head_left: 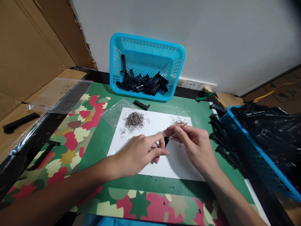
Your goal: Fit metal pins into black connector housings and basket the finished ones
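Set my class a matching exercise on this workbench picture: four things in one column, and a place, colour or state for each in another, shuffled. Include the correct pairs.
Things
1. Left hand
2. Basket at the back
3. Larger pile of small metal pieces
4. Power sockets

Descriptions
A. On the left part of the white sheet
B. Bright blue and tilted
C. Low on the wall
D. Holding a black piece

Pairs: 1-D, 2-B, 3-A, 4-C

A black part [166, 142], mostly hidden, tilts in the left fingers [159, 152]; a thin tool [173, 135] slants from the right fingers [182, 135] near its top.
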A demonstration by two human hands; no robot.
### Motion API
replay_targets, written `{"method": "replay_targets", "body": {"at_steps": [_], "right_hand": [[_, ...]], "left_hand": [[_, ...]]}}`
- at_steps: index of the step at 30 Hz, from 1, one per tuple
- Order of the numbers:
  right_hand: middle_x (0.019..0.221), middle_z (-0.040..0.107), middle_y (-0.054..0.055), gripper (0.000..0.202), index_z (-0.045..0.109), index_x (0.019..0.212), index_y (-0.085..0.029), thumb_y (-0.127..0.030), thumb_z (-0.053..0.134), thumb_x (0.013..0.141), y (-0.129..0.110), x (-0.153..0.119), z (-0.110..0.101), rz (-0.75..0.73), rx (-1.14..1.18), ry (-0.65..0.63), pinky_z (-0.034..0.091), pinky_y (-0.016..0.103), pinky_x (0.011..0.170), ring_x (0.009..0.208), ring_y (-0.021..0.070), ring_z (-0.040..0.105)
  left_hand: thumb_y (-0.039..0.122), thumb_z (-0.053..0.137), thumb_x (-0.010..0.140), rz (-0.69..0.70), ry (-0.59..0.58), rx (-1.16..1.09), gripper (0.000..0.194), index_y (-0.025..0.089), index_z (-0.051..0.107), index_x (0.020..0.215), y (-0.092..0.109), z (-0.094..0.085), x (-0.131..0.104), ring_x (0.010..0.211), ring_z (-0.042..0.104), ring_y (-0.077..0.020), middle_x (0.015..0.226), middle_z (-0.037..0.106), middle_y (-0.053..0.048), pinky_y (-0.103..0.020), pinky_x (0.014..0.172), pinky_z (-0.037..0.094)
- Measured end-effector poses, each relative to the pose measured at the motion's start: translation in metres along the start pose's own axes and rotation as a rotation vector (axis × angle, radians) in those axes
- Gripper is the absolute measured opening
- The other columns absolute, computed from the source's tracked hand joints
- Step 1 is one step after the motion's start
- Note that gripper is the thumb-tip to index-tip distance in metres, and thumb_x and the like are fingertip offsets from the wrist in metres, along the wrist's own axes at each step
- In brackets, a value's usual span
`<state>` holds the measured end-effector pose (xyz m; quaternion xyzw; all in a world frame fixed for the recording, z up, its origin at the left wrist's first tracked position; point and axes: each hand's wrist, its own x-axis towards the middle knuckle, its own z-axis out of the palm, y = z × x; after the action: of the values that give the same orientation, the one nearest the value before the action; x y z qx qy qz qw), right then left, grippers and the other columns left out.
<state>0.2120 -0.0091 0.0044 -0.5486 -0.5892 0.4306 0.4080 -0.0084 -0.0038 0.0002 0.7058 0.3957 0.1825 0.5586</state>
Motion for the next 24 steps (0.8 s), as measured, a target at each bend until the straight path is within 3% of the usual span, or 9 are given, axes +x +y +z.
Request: {"method": "replay_targets", "body": {"at_steps": [6,17,24], "right_hand": [[0.102,0.079,0.01,0.032,0.079,0.094,-0.017,-0.046,0.066,0.101,0.005,0.001,0.003,0.03,0.055,-0.001,0.065,0.038,0.088,0.094,0.0232,0.076],[0.094,0.081,0.01,0.034,0.084,0.099,-0.017,-0.041,0.061,0.104,0.003,-0.004,0.007,-0.027,-0.166,0.043,0.059,0.034,0.074,0.079,0.0212,0.072],[0.092,0.081,0.01,0.035,0.084,0.096,-0.016,-0.041,0.06,0.104,0.003,-0.006,0.014,-0.053,-0.174,0.083,0.055,0.033,0.068,0.075,0.0206,0.07]], "left_hand": [[0.041,0.06,0.104,0.002,-0.011,0.029,0.018,0.025,0.06,0.096,0.003,-0.001,0.0,0.059,0.062,-0.0131,0.07,0.071,0.006,-0.025,0.063,0.041],[0.03,0.058,0.103,0.048,-0.019,0.14,0.011,0.024,0.059,0.093,0.005,-0.003,0.001,0.063,0.063,-0.0144,0.07,0.071,0.006,-0.026,0.066,0.039],[0.03,0.052,0.105,0.013,-0.033,0.065,0.014,0.024,0.055,0.093,0.004,-0.005,0.001,0.064,0.061,-0.0149,0.071,0.071,0.004,-0.027,0.067,0.039]]}}
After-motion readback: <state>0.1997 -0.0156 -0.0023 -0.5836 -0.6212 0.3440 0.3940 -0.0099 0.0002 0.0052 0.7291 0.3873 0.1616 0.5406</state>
